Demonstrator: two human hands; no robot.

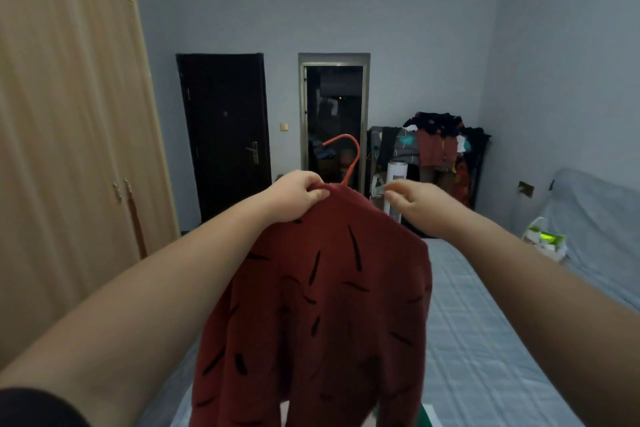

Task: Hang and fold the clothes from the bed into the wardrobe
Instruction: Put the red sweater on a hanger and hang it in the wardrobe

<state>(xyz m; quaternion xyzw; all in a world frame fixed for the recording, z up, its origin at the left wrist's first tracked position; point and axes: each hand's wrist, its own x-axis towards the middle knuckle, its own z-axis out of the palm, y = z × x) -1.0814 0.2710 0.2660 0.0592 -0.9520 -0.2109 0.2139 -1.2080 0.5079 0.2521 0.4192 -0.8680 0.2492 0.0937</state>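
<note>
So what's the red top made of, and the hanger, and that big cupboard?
The red top looks like soft knitted or fleecy cloth: matte, drooping in folds, with black dash marks. The hanger is probably plastic or plastic-coated wire: thin, smooth, bright orange-red hook. The cupboard looks like wood or wood-look board: pale, matte, with straight grain lines and small metal handles.
</note>
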